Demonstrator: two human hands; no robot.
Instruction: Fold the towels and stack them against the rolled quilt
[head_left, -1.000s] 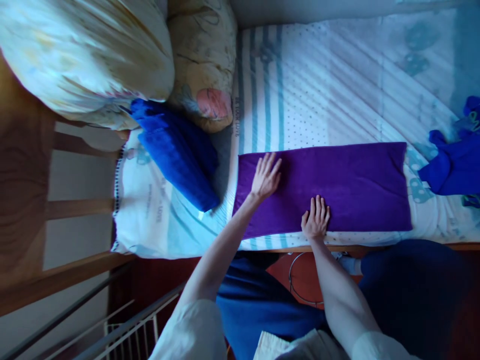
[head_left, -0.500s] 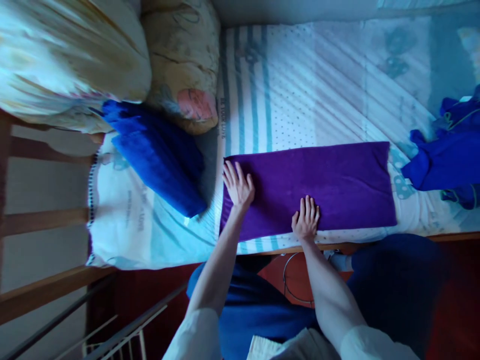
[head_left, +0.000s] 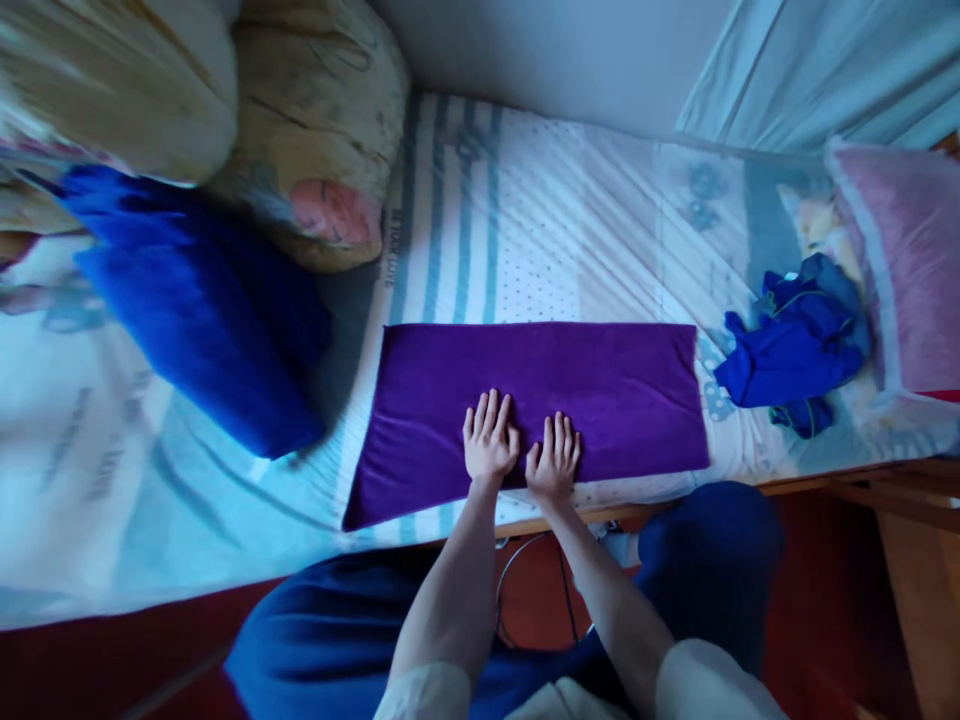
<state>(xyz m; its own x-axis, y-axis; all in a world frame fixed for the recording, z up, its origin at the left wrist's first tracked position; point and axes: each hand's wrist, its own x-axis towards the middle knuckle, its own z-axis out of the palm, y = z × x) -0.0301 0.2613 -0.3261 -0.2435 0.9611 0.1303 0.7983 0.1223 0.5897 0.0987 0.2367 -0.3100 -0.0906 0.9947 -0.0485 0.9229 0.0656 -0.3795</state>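
A purple towel (head_left: 622,390) lies spread out along the near side of the bed, with slight wrinkles at its left end. My left hand (head_left: 491,440) rests on it near the middle of its front edge, palm down with fingers apart. Just to the right, my right hand (head_left: 553,458) also lies flat on the cloth near that edge, fingers stretched out. Neither hand grips anything. A small gap separates the two hands.
A folded blue towel (head_left: 217,330) lies left, beside a stuffed patterned cushion (head_left: 322,140). Crumpled blue clothing (head_left: 787,350) sits right of the purple towel, near a pink pillow (head_left: 911,260). The striped bedsheet (head_left: 540,230) reaches back to the wall (head_left: 562,60).
My left hand has slid right along the towel, from its left end to beside my right hand. The view has shifted right, bringing the pink pillow into sight.
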